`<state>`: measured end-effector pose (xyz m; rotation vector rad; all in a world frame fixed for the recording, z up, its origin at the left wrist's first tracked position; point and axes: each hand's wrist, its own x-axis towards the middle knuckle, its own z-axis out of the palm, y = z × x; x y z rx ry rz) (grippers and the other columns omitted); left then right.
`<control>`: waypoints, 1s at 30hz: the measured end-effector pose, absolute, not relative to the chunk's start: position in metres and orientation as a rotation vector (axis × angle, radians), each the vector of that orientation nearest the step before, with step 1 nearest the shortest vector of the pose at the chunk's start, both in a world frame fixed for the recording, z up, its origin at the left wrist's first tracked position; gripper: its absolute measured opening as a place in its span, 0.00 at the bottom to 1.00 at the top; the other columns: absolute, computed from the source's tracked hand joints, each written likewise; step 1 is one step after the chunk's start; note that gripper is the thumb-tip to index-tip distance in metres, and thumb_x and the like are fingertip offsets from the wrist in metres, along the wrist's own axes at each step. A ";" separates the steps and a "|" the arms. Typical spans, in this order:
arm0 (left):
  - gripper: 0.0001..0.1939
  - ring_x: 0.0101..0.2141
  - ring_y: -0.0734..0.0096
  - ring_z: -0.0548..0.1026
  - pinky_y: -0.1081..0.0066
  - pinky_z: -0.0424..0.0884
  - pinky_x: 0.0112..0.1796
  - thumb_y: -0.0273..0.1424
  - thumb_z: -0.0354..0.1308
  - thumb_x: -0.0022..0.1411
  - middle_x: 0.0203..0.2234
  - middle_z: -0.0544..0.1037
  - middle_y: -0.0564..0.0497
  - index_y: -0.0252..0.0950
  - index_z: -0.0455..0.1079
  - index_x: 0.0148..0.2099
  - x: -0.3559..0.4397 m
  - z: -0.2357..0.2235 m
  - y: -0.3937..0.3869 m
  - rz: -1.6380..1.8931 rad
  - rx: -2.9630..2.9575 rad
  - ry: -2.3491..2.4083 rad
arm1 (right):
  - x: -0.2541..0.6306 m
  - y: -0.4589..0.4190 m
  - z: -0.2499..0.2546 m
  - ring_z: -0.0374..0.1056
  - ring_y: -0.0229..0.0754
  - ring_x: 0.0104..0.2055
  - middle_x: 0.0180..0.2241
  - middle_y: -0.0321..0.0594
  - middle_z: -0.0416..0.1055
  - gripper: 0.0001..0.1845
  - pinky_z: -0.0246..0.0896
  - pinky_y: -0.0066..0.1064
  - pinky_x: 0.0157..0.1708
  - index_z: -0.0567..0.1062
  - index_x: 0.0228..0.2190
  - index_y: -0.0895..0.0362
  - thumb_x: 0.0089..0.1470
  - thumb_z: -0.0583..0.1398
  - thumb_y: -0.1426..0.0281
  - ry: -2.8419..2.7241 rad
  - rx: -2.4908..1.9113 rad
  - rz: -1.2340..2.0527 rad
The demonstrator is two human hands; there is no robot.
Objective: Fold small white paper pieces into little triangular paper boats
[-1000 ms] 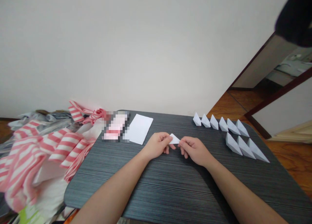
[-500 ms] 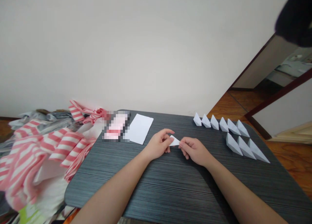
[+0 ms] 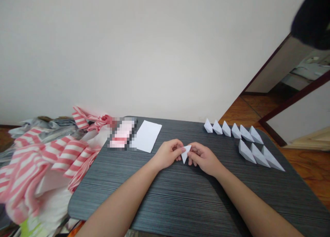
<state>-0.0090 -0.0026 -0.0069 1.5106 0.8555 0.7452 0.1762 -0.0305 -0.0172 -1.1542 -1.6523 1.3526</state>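
Observation:
Between my two hands is a small folded white paper (image 3: 185,155), a triangle with its point toward me, held just over the dark table. My left hand (image 3: 170,154) pinches its left side between thumb and fingers. On the right side, my right hand (image 3: 202,157) grips it with thumb and fingertips. Several white folded-paper pieces with pointed ends stand at the right: a back row (image 3: 226,129) and a shorter front row (image 3: 256,154). A stack of white paper sheets (image 3: 148,136) lies flat beyond my left hand.
The dark wood-grain table (image 3: 165,202) has rounded corners and backs onto a pale wall (image 3: 154,58). Left of the paper stack lies a blurred-out pinkish rectangular item (image 3: 121,133). Striped red-and-white cloth (image 3: 62,154) is heaped beside the table's left edge. A doorway opens at the right.
The folded paper has turned so that its point now faces me rather than sideways. My left fingers lifted, then closed on it again; my right hand shifted its grip slightly. The other papers stayed put.

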 end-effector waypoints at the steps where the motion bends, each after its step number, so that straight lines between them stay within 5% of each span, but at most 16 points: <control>1: 0.12 0.22 0.76 0.69 0.76 0.65 0.24 0.38 0.52 0.59 0.20 0.70 0.54 0.33 0.65 0.36 -0.009 -0.007 -0.003 0.747 1.527 0.871 | 0.176 -0.031 -0.017 0.65 0.34 0.21 0.24 0.36 0.70 0.10 0.56 0.24 0.18 0.66 0.39 0.57 0.57 0.54 0.64 -1.656 -1.147 1.346; 22: 0.10 0.23 0.77 0.67 0.77 0.60 0.24 0.37 0.53 0.58 0.22 0.71 0.53 0.34 0.65 0.34 -0.009 -0.001 -0.008 0.694 1.720 0.908 | 0.175 -0.032 -0.010 0.65 0.34 0.21 0.23 0.35 0.69 0.09 0.60 0.26 0.21 0.64 0.36 0.56 0.58 0.52 0.63 -1.702 -1.104 1.308; 30: 0.17 0.21 0.77 0.66 0.77 0.58 0.23 0.40 0.63 0.47 0.20 0.70 0.55 0.34 0.65 0.34 -0.009 -0.004 -0.008 0.689 1.746 0.940 | 0.175 -0.031 -0.009 0.64 0.33 0.20 0.22 0.34 0.70 0.08 0.60 0.25 0.20 0.65 0.35 0.57 0.57 0.53 0.64 -1.719 -1.123 1.295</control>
